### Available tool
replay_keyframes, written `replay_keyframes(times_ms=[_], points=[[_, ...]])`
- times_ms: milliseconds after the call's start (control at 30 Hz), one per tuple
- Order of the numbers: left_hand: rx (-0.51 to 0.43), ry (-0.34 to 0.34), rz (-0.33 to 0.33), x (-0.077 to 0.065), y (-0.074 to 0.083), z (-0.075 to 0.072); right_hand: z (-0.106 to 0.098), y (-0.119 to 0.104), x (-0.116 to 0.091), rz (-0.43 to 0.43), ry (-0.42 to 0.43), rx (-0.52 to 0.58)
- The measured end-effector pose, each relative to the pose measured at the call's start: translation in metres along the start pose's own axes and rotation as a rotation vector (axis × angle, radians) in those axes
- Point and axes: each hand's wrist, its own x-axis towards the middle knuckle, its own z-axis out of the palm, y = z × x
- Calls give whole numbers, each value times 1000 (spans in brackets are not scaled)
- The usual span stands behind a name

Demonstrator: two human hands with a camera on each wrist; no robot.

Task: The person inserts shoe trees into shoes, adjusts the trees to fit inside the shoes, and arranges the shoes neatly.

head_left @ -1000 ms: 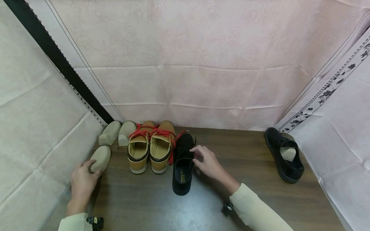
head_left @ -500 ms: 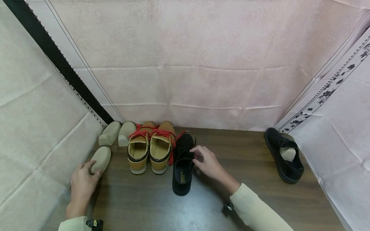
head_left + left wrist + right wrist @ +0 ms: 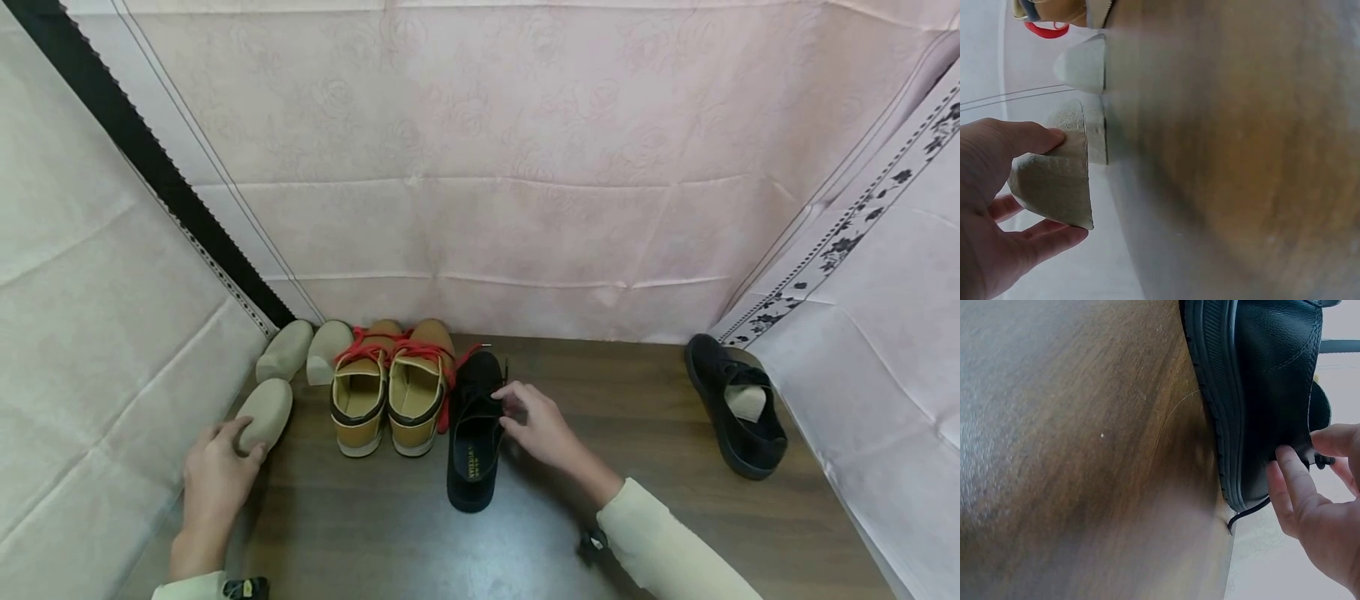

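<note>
A pale grey toe-shaped shoe insert [image 3: 267,412] is held by my left hand [image 3: 217,475]. In the left wrist view, thumb and fingers grip the insert [image 3: 1057,184] from both sides, its flat face toward the floor. My right hand [image 3: 542,423] is at the right side of a black lace-up shoe [image 3: 472,450]. In the right wrist view, bent fingers [image 3: 1297,478] press the side of the shoe [image 3: 1266,387] while another digit lies over its lace edge. Two more inserts [image 3: 285,350] stand at the left corner.
A pair of tan shoes [image 3: 360,433] with red laces stands left of the black shoe. Another black shoe [image 3: 720,404], a pale insert [image 3: 746,402] inside it, sits by the right wall. Cloth-covered walls [image 3: 480,250] enclose the wooden floor [image 3: 360,533] on three sides.
My left hand has shifted the insert slightly to the right and forward. The right hand and the black shoe stay where they were.
</note>
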Motion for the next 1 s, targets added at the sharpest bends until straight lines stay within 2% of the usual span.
replay_keyframes(times_ms=[133, 633, 867, 1000], points=[[-2, 17, 24, 2, 6, -2, -1, 1, 1, 1, 4, 8], [-39, 147, 155, 9, 27, -12, -6, -1, 4, -7, -6, 7], [-49, 174, 172, 10, 38, -17, -6, -1, 4, -9, -19, 5], [-68, 198, 209, 10, 44, -20, -4, 0, 2, -1, -31, 12]])
